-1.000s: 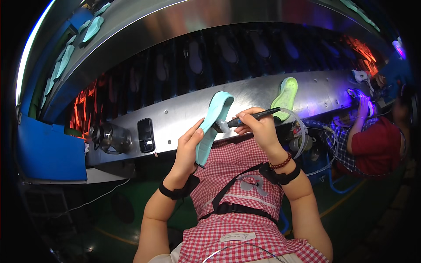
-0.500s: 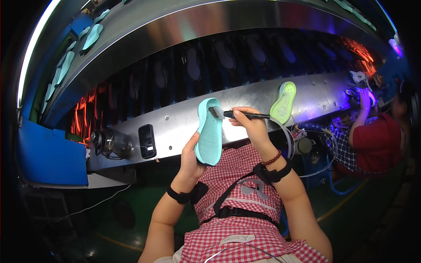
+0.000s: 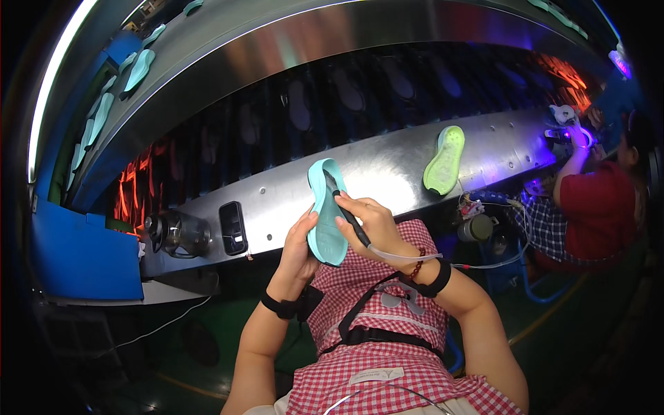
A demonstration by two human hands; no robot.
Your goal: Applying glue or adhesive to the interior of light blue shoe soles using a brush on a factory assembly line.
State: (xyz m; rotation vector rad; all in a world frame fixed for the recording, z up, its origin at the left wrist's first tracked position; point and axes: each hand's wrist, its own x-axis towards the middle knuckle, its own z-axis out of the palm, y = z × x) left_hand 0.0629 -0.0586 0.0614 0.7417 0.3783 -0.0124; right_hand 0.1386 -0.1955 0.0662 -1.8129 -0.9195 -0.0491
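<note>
A turquoise shoe sole (image 3: 326,238) with raised side walls is tilted up in front of me, its hollow inner side facing me. My left hand (image 3: 299,249) is closed around its left edge near the lower end. Between the fingers of my right hand (image 3: 379,227) is a black-handled brush (image 3: 355,226), its handle slanting down to the right. The brush's bristles reach inside the sole's upper part, by the right inner wall, and are partly hidden. From the handle's end a thin clear tube (image 3: 415,259) runs right over my wrist.
On the metal ledge (image 3: 387,166) lie a yellow-green sole (image 3: 446,162), a black phone (image 3: 233,228) and a dark see-through jug (image 3: 183,232). Behind it, a dark conveyor carries several soles. Another person (image 3: 598,211) works at the right. More turquoise soles (image 3: 140,69) rest on the upper left belt.
My right hand has moved down and left, closer to the sole. The brush has swung from nearly level to slanting, its bristles now along the right inner wall. My left hand still holds the sole.
</note>
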